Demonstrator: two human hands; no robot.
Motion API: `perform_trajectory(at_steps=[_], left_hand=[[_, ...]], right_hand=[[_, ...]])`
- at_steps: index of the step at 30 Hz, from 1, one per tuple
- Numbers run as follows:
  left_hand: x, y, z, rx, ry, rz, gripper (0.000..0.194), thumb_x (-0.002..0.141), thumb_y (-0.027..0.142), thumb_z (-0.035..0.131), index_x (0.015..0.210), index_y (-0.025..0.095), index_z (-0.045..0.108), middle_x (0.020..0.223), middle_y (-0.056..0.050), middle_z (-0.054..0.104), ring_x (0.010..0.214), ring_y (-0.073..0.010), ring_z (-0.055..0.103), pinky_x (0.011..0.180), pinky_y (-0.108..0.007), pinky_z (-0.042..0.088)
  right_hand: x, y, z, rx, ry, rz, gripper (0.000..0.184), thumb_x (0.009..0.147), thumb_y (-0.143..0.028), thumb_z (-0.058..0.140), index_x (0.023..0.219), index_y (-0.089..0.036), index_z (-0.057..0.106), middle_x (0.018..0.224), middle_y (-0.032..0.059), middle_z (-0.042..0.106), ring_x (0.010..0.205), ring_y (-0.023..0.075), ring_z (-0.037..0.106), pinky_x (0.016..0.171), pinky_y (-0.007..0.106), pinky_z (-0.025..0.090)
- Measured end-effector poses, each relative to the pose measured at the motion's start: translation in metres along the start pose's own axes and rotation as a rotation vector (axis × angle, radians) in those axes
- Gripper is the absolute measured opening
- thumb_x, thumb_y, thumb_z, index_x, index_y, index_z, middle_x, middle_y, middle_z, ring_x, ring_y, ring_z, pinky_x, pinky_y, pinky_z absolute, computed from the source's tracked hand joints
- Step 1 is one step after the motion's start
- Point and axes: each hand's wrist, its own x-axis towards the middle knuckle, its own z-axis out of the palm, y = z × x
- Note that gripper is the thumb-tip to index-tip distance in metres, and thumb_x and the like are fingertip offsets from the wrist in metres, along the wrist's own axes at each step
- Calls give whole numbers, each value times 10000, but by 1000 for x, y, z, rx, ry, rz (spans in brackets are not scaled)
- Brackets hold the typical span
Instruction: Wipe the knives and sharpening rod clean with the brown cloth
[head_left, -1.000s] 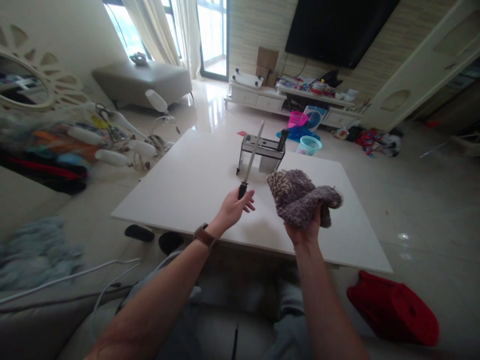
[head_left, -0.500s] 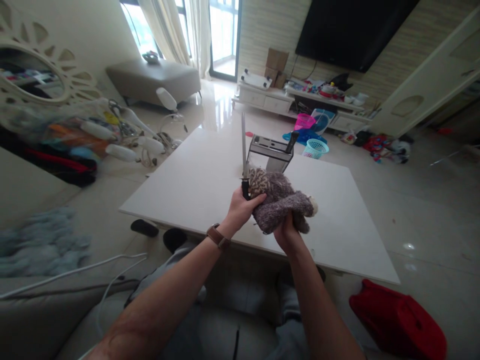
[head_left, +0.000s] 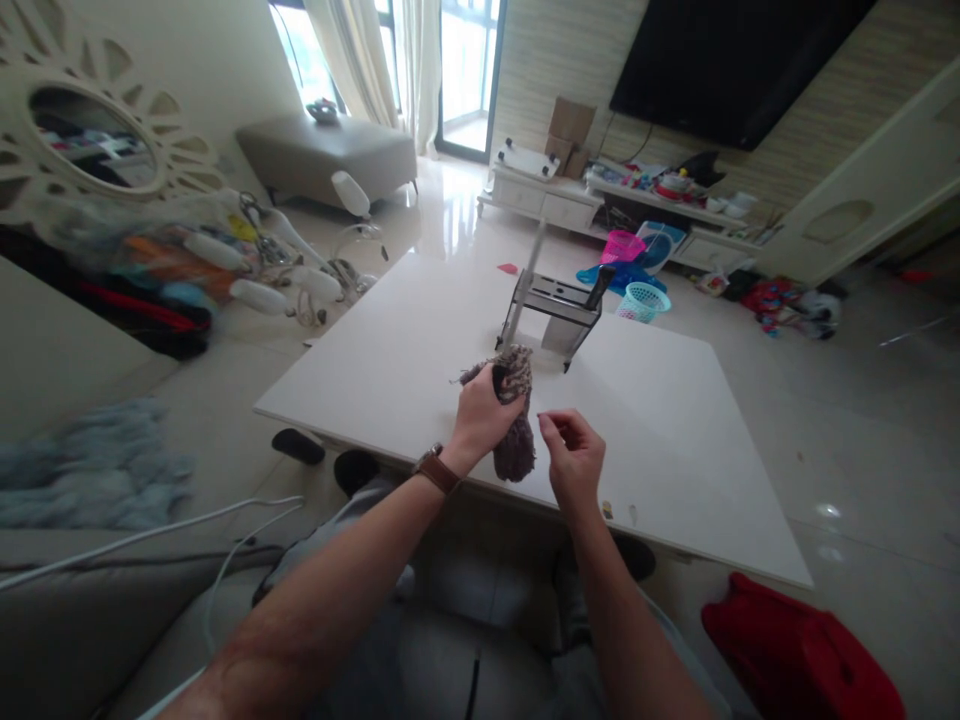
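Looking down past 2 forearms: the left hand (head_left: 484, 412) has its fingers clamped around a black handle and a bunched, shaggy cloth (head_left: 514, 455). From this grip a thin, pale rod (head_left: 535, 248) points up and away, blurred; whether it has an edge, I cannot tell. The cloth pokes out above the thumb and hangs below it, over the tabletop (head_left: 352, 365). Gathering both in 1 fist seems to leave the other hand free.

The right hand (head_left: 577, 458) is just beside the cloth, apparently not touching it, fingers curled and thumb tip close to the forefinger; I cannot tell whether they meet or pinch a shred.

Beyond the left fingers, behind the rod, a block (head_left: 561, 333) stands on its feet with 1 knife (head_left: 600, 287) in it, black handle upward, presumably for easy grasping. Near the right wrist lies a small yellowish bit (head_left: 607, 510).
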Motion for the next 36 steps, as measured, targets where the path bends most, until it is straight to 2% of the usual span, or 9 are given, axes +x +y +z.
perform_trajectory(at_steps=[3,7,13,16,23,27,30,33,36], left_hand=[[-12,3,12,59,-145,66,172,809,217,718,936,220,603,866,-43,719,778,-216,669,695,-309,483],[-22,2,24,142,-257,124,104,871,194,647,960,215,597,934,-79,735,826,-229,690,716,-310,489],[-31,2,32,174,-280,156,50,929,188,580,974,208,585,958,-110,720,852,-255,696,736,-329,483],[-35,3,36,167,-287,195,114,950,173,530,1035,204,599,998,-137,718,887,-279,697,756,-347,483],[-41,9,43,77,-309,150,133,995,236,484,1093,217,572,973,-142,725,853,-295,708,740,-348,486],[-44,12,44,54,-319,78,372,901,274,649,1246,218,523,922,-110,733,828,-315,719,744,-365,505],[-38,8,42,-3,-253,-7,515,750,248,775,1214,220,554,938,-86,735,866,-297,719,771,-364,518],[-22,0,36,-260,-187,-257,493,602,197,833,1049,192,625,941,-82,740,836,-252,710,747,-343,536],[0,-10,24,-709,-198,-603,327,612,211,803,905,154,667,880,-100,755,765,-226,710,720,-350,566]], right_hand=[[-3,-1,9,-39,-74,-9,253,892,-432,697,956,-195,754,850,28,704,767,177,615,713,310,496],[-1,6,8,-43,1,130,383,850,-516,733,1012,-169,748,889,54,721,790,196,626,694,313,496],[-3,9,8,30,104,248,452,758,-554,811,939,-144,749,824,51,722,735,180,606,668,297,486],[-3,14,10,129,177,299,444,743,-543,824,904,-139,735,804,41,715,736,169,604,693,293,497],[-1,10,6,61,246,240,413,805,-556,758,896,-157,699,808,36,720,719,170,621,668,278,500],[8,3,-5,52,309,135,379,896,-548,652,982,-179,641,906,75,754,810,202,690,769,322,549],[17,2,-21,46,409,46,317,943,-515,592,979,-201,570,862,56,729,790,192,692,791,334,555],[22,4,-36,-35,487,-10,275,973,-492,553,970,-219,525,793,-1,654,718,158,651,739,308,542],[21,7,-43,-31,459,7,260,985,-484,538,1047,-238,484,778,-46,582,639,137,617,613,270,522]])
